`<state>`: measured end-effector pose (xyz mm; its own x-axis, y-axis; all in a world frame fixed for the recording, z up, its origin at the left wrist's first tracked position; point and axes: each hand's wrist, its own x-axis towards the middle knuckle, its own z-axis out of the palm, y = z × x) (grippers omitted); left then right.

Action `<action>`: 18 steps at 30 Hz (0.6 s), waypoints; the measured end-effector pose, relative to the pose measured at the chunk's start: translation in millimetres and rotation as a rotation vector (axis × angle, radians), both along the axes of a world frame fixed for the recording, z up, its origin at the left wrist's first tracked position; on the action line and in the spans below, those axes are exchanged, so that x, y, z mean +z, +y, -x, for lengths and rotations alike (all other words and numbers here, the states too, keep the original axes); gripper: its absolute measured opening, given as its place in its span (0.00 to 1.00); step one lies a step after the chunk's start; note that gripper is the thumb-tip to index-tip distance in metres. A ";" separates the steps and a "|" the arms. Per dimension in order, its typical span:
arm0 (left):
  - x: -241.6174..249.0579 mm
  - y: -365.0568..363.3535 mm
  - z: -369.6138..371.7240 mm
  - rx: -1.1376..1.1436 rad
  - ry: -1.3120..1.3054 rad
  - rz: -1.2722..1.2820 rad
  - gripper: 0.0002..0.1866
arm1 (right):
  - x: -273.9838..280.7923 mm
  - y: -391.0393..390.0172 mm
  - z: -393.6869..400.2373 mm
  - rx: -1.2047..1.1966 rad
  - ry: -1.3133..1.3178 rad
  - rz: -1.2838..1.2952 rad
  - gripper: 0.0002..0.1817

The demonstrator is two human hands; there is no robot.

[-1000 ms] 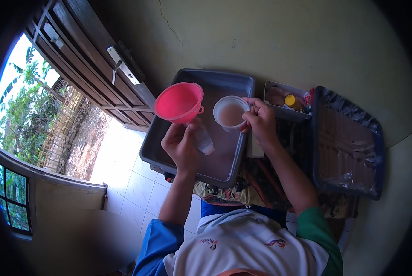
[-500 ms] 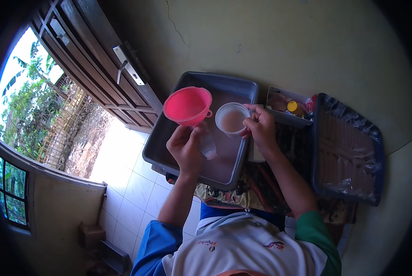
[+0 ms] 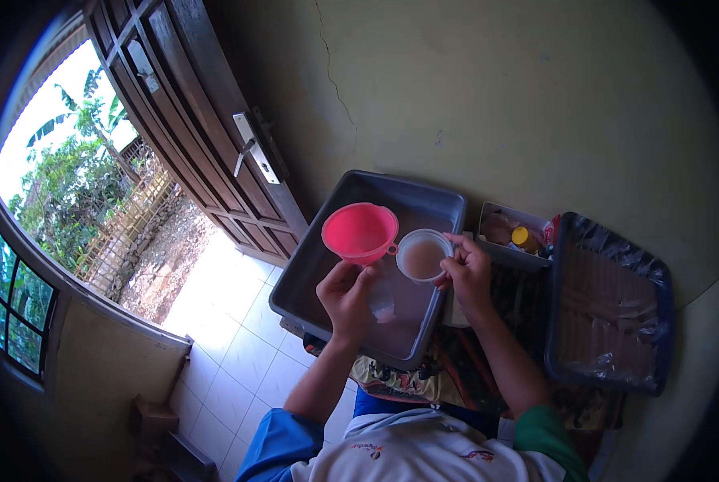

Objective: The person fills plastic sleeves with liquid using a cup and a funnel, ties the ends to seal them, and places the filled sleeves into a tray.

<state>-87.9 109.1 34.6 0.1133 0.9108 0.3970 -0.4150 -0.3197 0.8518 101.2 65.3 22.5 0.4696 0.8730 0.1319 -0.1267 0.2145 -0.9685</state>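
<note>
My left hand (image 3: 346,304) is closed around the lower part of a pink funnel (image 3: 359,230), whose wide mouth faces up. Below the funnel hangs a small clear plastic bag (image 3: 383,305); its upper end is hidden by my fingers. Pinched by its rim in my right hand (image 3: 469,277) is a whitish plastic cup (image 3: 421,259) with cloudy brownish liquid in it. The cup is close to the right side of the funnel, by its small ring. Both hands are above a large grey basin (image 3: 296,304) with brownish liquid in it.
Right of the basin, a white box (image 3: 504,255) holds a yellow-capped container (image 3: 523,238) and other items. A dark blue tray (image 3: 666,321) contains rows of filled plastic packets (image 3: 604,309). A patterned cloth (image 3: 404,386) lies underneath. An open wooden door (image 3: 207,120) stands at the left.
The cup has come closer to the funnel. The camera view has shifted, so the basin, tray and hands appear lower. Both hands keep their hold.
</note>
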 end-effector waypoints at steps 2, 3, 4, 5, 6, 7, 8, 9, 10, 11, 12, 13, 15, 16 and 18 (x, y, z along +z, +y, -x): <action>-0.9 0.6 0.6 0.004 0.014 0.001 0.10 | -0.8 0.4 -1.6 0.002 -0.007 -0.007 0.20; -2.2 0.1 1.3 0.008 0.030 0.009 0.10 | -2.4 -0.5 -1.6 0.004 -0.011 -0.006 0.21; -3.0 0.0 1.3 0.008 0.033 0.011 0.10 | -3.6 -1.0 -1.4 0.003 -0.009 -0.004 0.21; -3.1 0.6 0.8 0.012 0.030 0.008 0.10 | -4.2 -1.0 -1.4 0.006 0.000 -0.005 0.21; -2.9 1.0 0.3 0.016 0.027 0.004 0.09 | -4.5 -1.3 -1.3 0.009 0.009 -0.007 0.21; -2.6 0.9 0.0 0.014 0.029 0.004 0.09 | -4.4 -2.2 -0.8 0.007 0.010 -0.007 0.21; -2.4 0.7 0.0 0.014 0.033 0.006 0.09 | -3.9 -2.9 0.0 0.009 0.015 -0.009 0.21; -2.2 0.2 0.0 0.016 0.037 0.008 0.09 | -3.7 -3.6 0.4 0.011 0.020 -0.011 0.21; -1.5 -0.6 0.2 0.016 0.037 0.007 0.09 | -4.1 -3.8 0.4 0.011 0.020 -0.012 0.21; -0.2 -1.5 0.5 0.014 0.042 0.009 0.10 | -4.7 -3.9 0.4 0.010 0.015 -0.022 0.21; 1.0 -1.8 0.2 0.010 0.045 0.010 0.10 | -4.5 -4.0 0.1 0.008 0.009 -0.034 0.21; 0.3 -2.9 0.8 0.011 0.042 0.007 0.10 | -4.0 -5.7 1.1 0.008 0.006 -0.037 0.21; -0.9 -1.4 -0.2 0.012 0.033 0.013 0.10 | 0.3 -5.8 1.6 -0.003 -0.004 -0.003 0.21; -1.6 0.4 -1.6 0.011 0.027 0.004 0.10 | 1.3 -4.8 0.8 -0.003 -0.010 -0.012 0.21; -4.2 -0.1 -1.7 -0.005 0.000 0.008 0.10 | -1.6 -5.3 1.8 -0.006 0.003 -0.031 0.21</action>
<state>-86.2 109.0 30.3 0.1177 0.9134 0.3897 -0.4166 -0.3108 0.8543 99.3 60.0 21.0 0.4750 0.8658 0.1576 -0.1281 0.2452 -0.9610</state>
